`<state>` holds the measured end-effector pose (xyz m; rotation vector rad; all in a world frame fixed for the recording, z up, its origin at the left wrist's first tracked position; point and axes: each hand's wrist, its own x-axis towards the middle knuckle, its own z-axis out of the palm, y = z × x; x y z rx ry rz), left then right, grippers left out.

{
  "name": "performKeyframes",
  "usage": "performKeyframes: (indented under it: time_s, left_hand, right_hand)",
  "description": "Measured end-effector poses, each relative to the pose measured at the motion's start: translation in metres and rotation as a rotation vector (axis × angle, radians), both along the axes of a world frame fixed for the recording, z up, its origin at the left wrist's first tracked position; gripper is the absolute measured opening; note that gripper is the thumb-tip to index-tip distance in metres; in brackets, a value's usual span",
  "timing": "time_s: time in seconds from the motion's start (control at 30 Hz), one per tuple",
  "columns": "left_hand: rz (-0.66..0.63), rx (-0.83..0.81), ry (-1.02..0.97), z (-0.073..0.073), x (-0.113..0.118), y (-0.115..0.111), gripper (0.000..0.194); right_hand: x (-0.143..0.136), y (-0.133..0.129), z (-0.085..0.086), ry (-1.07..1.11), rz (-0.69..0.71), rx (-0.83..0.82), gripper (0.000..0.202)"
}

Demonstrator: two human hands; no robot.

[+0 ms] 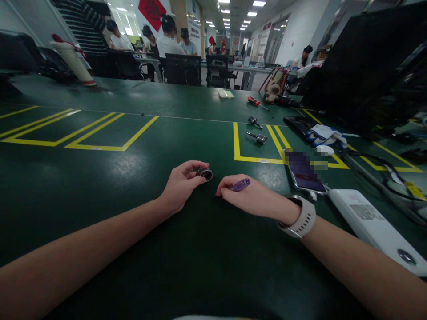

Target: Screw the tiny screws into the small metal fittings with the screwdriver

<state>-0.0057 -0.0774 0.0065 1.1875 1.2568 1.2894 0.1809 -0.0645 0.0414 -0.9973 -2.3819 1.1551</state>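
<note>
Between the thumb and fingers of my left hand (182, 184) is a small dark metal ring-shaped part (207, 174), its round opening facing me. Just to the right, my right hand (247, 195) is closed in a pinch around a slim tool with a speckled purple handle (240, 185). The handle's end sticks out by the base of the index finger; the tool's working end is mostly hidden by the fingers. A narrow gap separates the two hands, which are low over the dark green table (150, 249).
Ahead lie two metal shafted parts (257, 138) and a red-handled screwdriver (256, 102). To the right are a phone (305, 171), a white power bank (373, 226), a white-and-blue glove (327, 134) and cables (370, 173). Yellow tape (96, 148) marks the table. People sit farther back.
</note>
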Motion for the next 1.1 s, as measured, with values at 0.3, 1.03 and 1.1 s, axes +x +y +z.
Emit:
performKeyframes:
  time_s: [0.3, 1.03, 1.1]
  left_hand:
    - [0.007, 0.039, -0.054, -0.006, -0.005, 0.003, 0.029]
    - [-0.076, 0.146, 0.105, -0.002, 0.000, -0.005, 0.026]
    - [-0.077, 0.161, 0.141, -0.001, 0.001, -0.006, 0.025]
  right_hand:
    - [0.000, -0.004, -0.028, 0.262, 0.013, 0.053, 0.014]
    - [-0.004, -0.009, -0.040, 0.376, -0.021, 0.539, 0.018]
    - [-0.004, -0.009, -0.040, 0.370, -0.017, 0.546, 0.018]
